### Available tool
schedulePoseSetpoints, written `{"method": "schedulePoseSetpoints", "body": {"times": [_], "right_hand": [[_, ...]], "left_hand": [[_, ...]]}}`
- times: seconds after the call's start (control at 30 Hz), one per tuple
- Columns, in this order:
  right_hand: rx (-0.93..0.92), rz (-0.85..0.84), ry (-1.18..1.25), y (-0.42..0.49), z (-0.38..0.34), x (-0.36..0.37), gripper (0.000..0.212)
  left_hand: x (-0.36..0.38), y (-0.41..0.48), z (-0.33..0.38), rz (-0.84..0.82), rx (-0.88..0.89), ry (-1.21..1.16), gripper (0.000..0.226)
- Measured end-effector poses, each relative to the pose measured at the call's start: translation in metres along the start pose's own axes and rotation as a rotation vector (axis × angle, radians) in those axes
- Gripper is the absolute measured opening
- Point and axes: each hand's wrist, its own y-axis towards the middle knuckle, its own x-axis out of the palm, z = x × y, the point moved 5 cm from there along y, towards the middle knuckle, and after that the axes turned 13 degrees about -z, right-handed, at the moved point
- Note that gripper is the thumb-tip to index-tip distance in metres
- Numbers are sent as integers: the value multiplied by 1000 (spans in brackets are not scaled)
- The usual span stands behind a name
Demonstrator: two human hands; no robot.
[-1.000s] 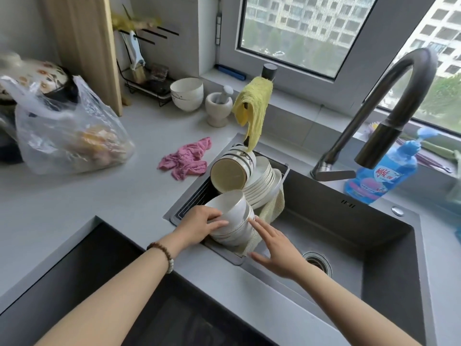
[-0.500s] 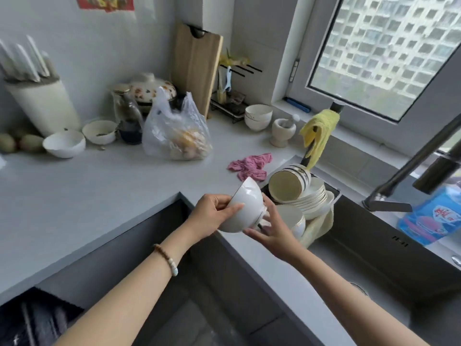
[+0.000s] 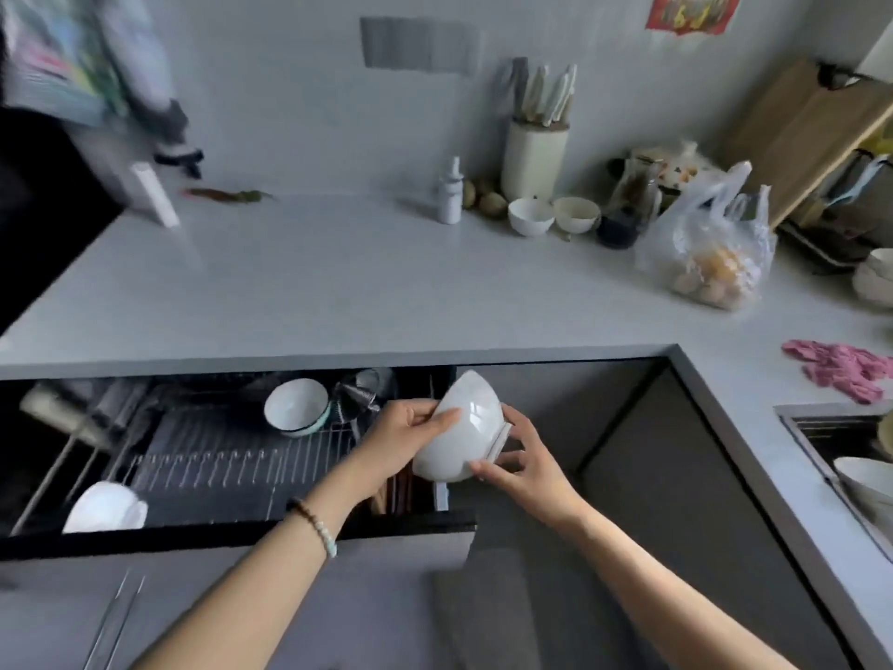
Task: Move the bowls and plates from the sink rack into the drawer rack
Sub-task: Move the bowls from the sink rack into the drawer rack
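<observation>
A white bowl (image 3: 459, 427) was held between both hands above the right end of the open drawer rack (image 3: 232, 456). The grip of the left hand (image 3: 403, 440) was closed on the bowl's left wall, thumb on top and fingers curled beneath; the grip of the right hand (image 3: 519, 459) was closed around the foot ring at the base, fingertips pressed to it. The bowl was tilted on its side, its mouth turned away to the left and its base towards the right.

To the left in the rack, another bowl (image 3: 295, 406) was propped on edge at the far side, and a white piece (image 3: 104, 507) lay at the near left, blurred. The wire prongs between them appeared free. It was judged that the bowl should be carried left over those prongs, kept tilted, lowered until its rim was seated between two wires, and released only when it was felt to rest. Contact with the propped bowl was to be avoided. More dishes (image 3: 865, 476) were seen at the sink (image 3: 792, 423), far right.
</observation>
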Motion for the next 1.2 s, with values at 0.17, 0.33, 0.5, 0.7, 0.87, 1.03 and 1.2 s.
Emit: {"method": "schedulePoseSetpoints", "body": {"times": [0.17, 0.33, 0.5, 0.7, 0.87, 1.03, 1.2], "right_hand": [[8, -161, 1, 85, -29, 139, 82], [48, -250, 63, 173, -38, 275, 75], [150, -310, 142, 235, -23, 372, 66], [290, -407, 188, 289, 19, 432, 73], [383, -495, 193, 315, 61, 461, 57], [429, -541, 231, 331, 97, 483, 57], [436, -589, 262, 345, 122, 498, 56]], "left_hand": [[-134, -79, -51, 127, -66, -100, 16], [-270, -137, -110, 169, -138, -140, 17], [-363, -167, -173, 191, -239, -206, 15], [-422, -170, -247, 147, -353, -254, 24], [-448, -170, -303, 53, -477, -129, 26], [-460, -168, -341, 2, -552, -69, 26], [-471, -167, -363, 0, -589, -13, 20]]}}
